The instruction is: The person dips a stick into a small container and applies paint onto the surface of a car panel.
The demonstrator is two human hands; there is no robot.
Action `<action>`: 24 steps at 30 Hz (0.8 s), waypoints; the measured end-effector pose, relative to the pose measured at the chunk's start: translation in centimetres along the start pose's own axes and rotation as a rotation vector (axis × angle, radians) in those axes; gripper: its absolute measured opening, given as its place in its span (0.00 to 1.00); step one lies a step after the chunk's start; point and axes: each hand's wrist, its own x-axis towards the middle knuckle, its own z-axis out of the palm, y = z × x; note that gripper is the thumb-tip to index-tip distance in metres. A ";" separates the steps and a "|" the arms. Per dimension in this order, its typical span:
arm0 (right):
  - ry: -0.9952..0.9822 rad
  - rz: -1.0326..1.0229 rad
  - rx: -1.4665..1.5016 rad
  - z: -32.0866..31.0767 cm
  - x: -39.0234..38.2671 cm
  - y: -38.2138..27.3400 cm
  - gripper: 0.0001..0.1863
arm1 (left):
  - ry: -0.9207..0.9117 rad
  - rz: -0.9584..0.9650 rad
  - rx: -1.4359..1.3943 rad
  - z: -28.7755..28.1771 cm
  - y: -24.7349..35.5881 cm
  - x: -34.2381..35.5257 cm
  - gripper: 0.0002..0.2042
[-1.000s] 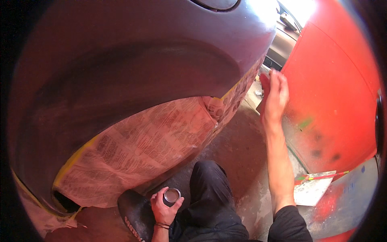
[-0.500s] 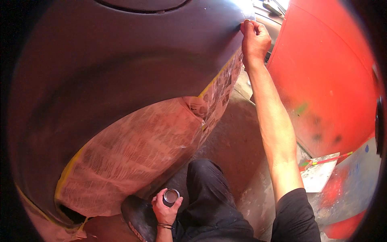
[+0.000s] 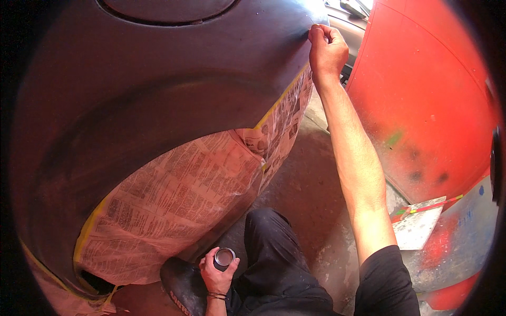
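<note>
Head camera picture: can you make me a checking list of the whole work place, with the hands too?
Surface: dark car panel, yellow tape bordering newspaper.
Job's things: round silver-rimmed container, in the left hand.
Clutter: spotted white board, lower right.
Hands: left grips the container; right hand, fingers curled, is at the dark panel's edge; whether it holds anything is unclear.
Cables: nothing seen.
Surroundings: red panel on the right; stained floor.
</note>
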 end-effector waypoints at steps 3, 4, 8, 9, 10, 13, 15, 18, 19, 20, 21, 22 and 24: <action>-0.007 0.008 -0.016 0.0 -0.2 -0.4 0.18 | -0.014 -0.031 0.009 -0.1 0.3 0.1 0.34; -0.005 0.008 -0.017 0.0 -0.1 -0.4 0.17 | -0.013 -0.031 0.009 -0.1 0.3 0.1 0.34; -0.001 0.004 -0.018 0.0 -0.2 -0.6 0.18 | -0.009 -0.009 0.002 0.0 0.1 0.1 0.34; -0.002 0.012 -0.033 -0.1 -0.2 -0.7 0.17 | -0.008 -0.006 0.000 0.0 0.1 0.1 0.34; -0.003 0.019 -0.048 -0.1 -0.2 -0.7 0.17 | -0.007 -0.006 0.000 0.0 0.1 0.1 0.34; -0.002 0.016 -0.055 -0.1 -0.2 -0.8 0.17 | -0.007 -0.008 -0.002 0.0 0.1 0.0 0.34; -0.003 0.005 -0.064 -0.1 -0.2 -0.8 0.17 | -0.010 -0.004 -0.001 0.0 0.1 0.1 0.34; -0.002 -0.014 -0.067 -0.1 -0.3 -0.9 0.17 | -0.004 0.000 -0.001 0.0 0.0 0.0 0.34; -0.002 -0.022 -0.061 -0.2 -0.4 -1.0 0.17 | -0.003 0.000 0.000 0.0 0.0 0.0 0.34; -0.002 -0.022 -0.060 -0.2 -0.5 -1.1 0.17 | -0.001 0.000 -0.001 0.0 -0.1 0.0 0.34; -0.013 -0.004 -0.072 -0.3 -0.5 -1.2 0.17 | 0.001 0.001 -0.003 0.1 -0.1 0.0 0.34; -0.025 0.015 -0.084 -0.3 -0.6 -1.3 0.17 | 0.002 0.001 -0.003 0.0 -0.2 0.0 0.34; -0.012 0.020 -0.054 -0.1 -0.4 -0.7 0.17 | 0.005 0.012 0.000 0.1 -0.2 0.0 0.34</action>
